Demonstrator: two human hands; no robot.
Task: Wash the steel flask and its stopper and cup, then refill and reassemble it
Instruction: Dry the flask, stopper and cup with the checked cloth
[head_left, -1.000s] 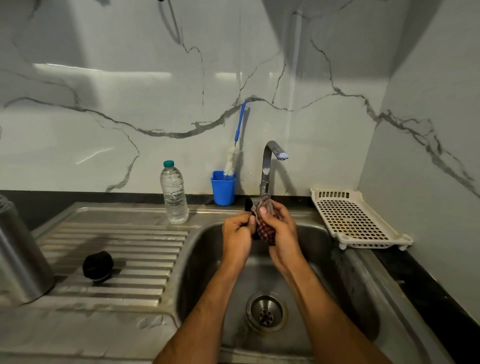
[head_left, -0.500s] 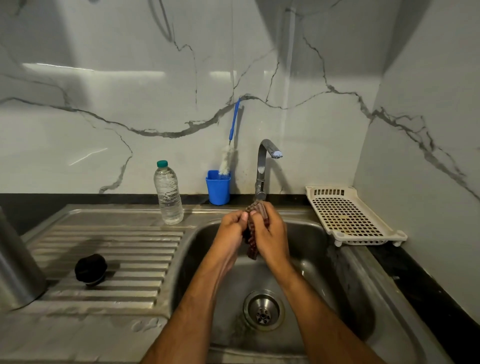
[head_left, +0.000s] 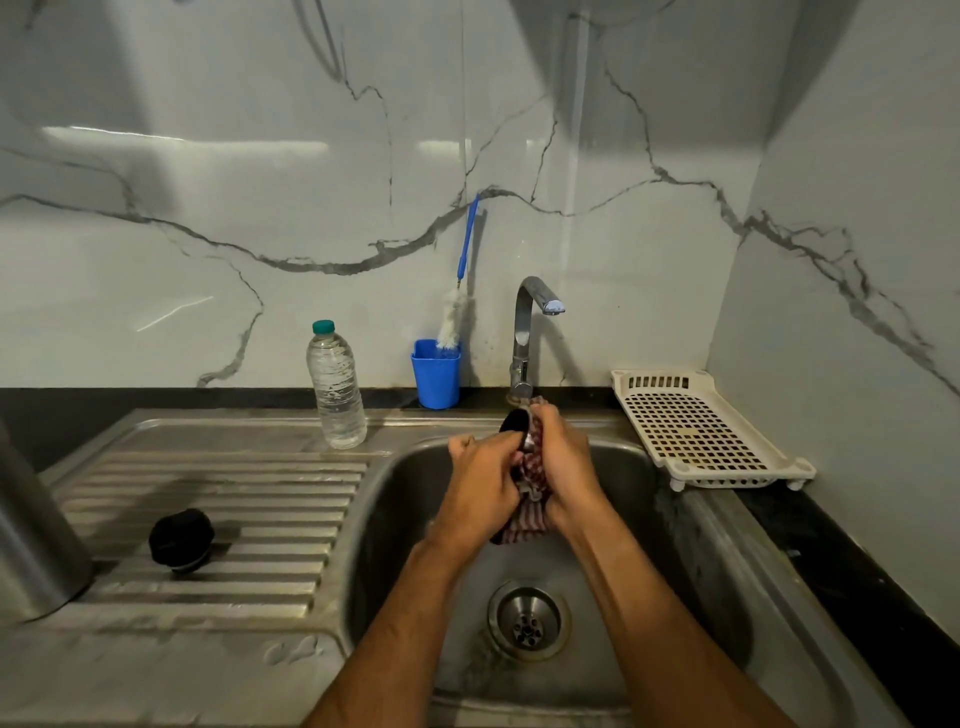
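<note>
Three parts belong to this job, and only one is in hand: the cup (head_left: 519, 427), a small steel piece with a dark inside, held over the back of the sink (head_left: 691, 582) just in front of the tap (head_left: 524, 332). The left hand (head_left: 480, 486) has its fingers curled round the cup's side; the right hand (head_left: 566, 467) grips a red-checked cloth (head_left: 524, 512) and presses it against the cup, the loose end hanging down between the wrists. No water shows at the spout, so this reads as wiping or scrubbing, though whether it is washing or drying cannot be told.

On the ribbed drainboard (head_left: 270, 483) to the left, the black stopper (head_left: 182, 540) lies near the front left corner, apart from everything else. The steel flask (head_left: 31, 540) stands at the drainboard's far left edge, only partly in view; its mouth is out of frame, so nothing shows whether it has been washed or holds water.

A plastic water bottle (head_left: 335, 387) stands at the drainboard's back edge, beside a blue holder (head_left: 436, 373) with a bottle brush (head_left: 457, 306) in it. A white rack (head_left: 696, 431) sits at the sink's back right corner.

My judgement: the task is somewhere in its washing stage. Refilling and putting stopper and cup back on the flask are plainly not yet done
</note>
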